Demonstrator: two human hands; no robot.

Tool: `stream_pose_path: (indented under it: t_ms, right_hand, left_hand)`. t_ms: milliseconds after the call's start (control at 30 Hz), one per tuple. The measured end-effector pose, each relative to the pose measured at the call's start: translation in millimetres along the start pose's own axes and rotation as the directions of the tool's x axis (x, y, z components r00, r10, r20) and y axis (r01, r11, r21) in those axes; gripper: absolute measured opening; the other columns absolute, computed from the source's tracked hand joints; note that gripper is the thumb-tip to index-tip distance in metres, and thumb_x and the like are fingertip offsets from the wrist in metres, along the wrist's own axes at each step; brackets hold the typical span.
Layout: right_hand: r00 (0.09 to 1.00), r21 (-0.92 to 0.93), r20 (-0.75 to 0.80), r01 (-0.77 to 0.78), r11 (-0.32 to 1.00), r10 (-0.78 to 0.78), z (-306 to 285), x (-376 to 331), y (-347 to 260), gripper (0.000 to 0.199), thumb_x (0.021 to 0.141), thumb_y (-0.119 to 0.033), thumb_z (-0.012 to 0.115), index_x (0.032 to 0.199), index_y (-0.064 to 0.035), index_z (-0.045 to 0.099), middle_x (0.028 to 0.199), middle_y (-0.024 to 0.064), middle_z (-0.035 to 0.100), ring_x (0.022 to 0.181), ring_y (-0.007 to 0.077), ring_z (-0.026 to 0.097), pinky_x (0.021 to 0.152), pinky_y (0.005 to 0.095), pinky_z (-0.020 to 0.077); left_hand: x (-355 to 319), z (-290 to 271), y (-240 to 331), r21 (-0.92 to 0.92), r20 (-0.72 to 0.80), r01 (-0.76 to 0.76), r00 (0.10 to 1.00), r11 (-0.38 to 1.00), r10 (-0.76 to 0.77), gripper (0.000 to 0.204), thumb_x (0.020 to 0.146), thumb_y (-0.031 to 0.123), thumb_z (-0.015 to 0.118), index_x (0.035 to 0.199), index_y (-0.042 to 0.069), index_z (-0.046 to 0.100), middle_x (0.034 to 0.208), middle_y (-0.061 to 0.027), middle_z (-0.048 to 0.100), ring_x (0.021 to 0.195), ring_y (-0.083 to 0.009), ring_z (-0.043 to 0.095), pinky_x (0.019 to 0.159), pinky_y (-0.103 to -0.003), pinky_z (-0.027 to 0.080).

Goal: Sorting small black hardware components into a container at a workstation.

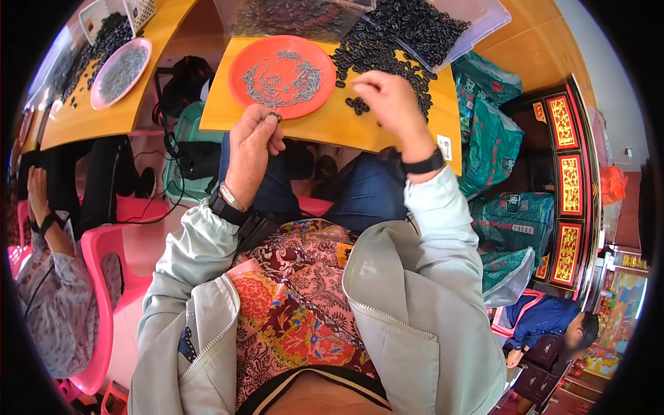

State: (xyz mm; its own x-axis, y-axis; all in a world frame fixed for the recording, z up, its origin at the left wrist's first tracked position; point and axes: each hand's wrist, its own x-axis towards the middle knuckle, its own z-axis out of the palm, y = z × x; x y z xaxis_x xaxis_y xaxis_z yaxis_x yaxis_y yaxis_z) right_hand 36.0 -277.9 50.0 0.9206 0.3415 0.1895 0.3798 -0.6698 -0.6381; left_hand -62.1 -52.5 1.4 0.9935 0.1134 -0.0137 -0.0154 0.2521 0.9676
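Observation:
My left hand (254, 138) is closed in a pinch at the near edge of the red plate (238, 81). A small dark ring-shaped piece (276, 116) shows between its thumb and fingers. Many small grey metal pins (304, 83) lie on the plate, loosely spread in a ring. My right hand (393, 105) hovers over the table to the right of the plate, fingers curled together. Whatever its fingertips may hold is hidden. Below them sits a small cluster of black oval rings (357, 105), apart from the large heap of black rings (387, 41) behind.
A clear plastic bin (477, 31) lies tipped at the back right, spilling black rings. Another clear container (297, 17) stands behind the plate. Green bags (494, 152) crowd the table's right side. At left, another table holds a pink plate (123, 72); a person's hand (38, 194) is below it.

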Motion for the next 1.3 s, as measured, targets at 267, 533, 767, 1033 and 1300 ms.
stream_pose_path:
  t_ms: [267, 533, 767, 1033, 1300]
  right_hand:
    - [0.978, -0.454, 0.086, -0.133, 0.881, 0.191, -15.2, 13.0, 77.2, 0.019, 0.073, -0.020, 0.067, 0.087, -0.0069, 0.067, 0.075, 0.0120, 0.066, 0.070, 0.0272, 0.064, 0.063, 0.0359, 0.0485]
    - [0.981, -0.513, 0.084, -0.106, 0.852, 0.173, -10.9, 18.3, 79.1, 0.015, 0.070, -0.015, 0.063, 0.083, -0.0071, 0.066, 0.078, 0.0145, 0.065, 0.076, 0.0313, 0.062, 0.068, 0.0401, 0.0486]
    - [0.987, -0.427, -0.001, -0.147, 0.892, 0.163, -14.3, 15.8, 85.6, 0.019, 0.069, -0.012, 0.060, 0.087, -0.0092, 0.067, 0.081, 0.0163, 0.064, 0.077, 0.0327, 0.062, 0.068, 0.0408, 0.0483]
    - [0.949, 0.290, 0.183, -0.300, 0.909, 0.255, -22.8, 10.8, 95.1, 0.021, 0.083, -0.004, 0.057, 0.103, -0.0033, 0.064, 0.078, -0.0021, 0.061, 0.064, 0.0057, 0.054, 0.059, 0.0193, 0.0439]
    - [0.953, 0.664, 0.246, -0.299, 0.686, 0.177, -15.8, -3.0, 56.4, 0.023, 0.085, -0.007, 0.061, 0.108, -0.0036, 0.061, 0.083, -0.0022, 0.061, 0.070, 0.0047, 0.057, 0.064, 0.0187, 0.0471]
  left_hand:
    - [0.3, 0.3, -0.9, 0.004, -0.002, 0.004, 1.000, 1.000, -0.004, 0.010, 0.088, 0.012, 0.048, 0.084, 0.004, 0.052, 0.067, 0.0002, 0.052, 0.056, -0.0070, 0.050, 0.051, -0.020, 0.037]
    - [0.5, -0.5, -4.2, -0.004, 0.005, 0.002, 1.000, 1.000, -0.002, 0.011, 0.088, 0.013, 0.048, 0.084, 0.004, 0.053, 0.067, 0.0001, 0.052, 0.056, -0.0072, 0.049, 0.051, -0.020, 0.037]
    - [-0.6, -0.7, -3.2, 0.004, -0.004, 0.002, 1.000, 1.000, -0.002, 0.011, 0.088, 0.013, 0.048, 0.086, 0.003, 0.053, 0.067, -0.0008, 0.053, 0.056, -0.0073, 0.050, 0.051, -0.020, 0.038]
    - [-1.0, -0.3, -1.9, 0.004, 0.017, 0.020, 1.000, 1.000, -0.021, 0.012, 0.088, 0.013, 0.047, 0.088, 0.003, 0.053, 0.068, -0.0012, 0.053, 0.057, -0.0073, 0.050, 0.052, -0.021, 0.038]
    - [-2.5, -1.2, -3.1, 0.010, 0.032, 0.011, 0.999, 1.000, -0.012, 0.011, 0.088, 0.013, 0.047, 0.086, 0.003, 0.052, 0.068, -0.0007, 0.052, 0.058, -0.0072, 0.049, 0.052, -0.021, 0.038]
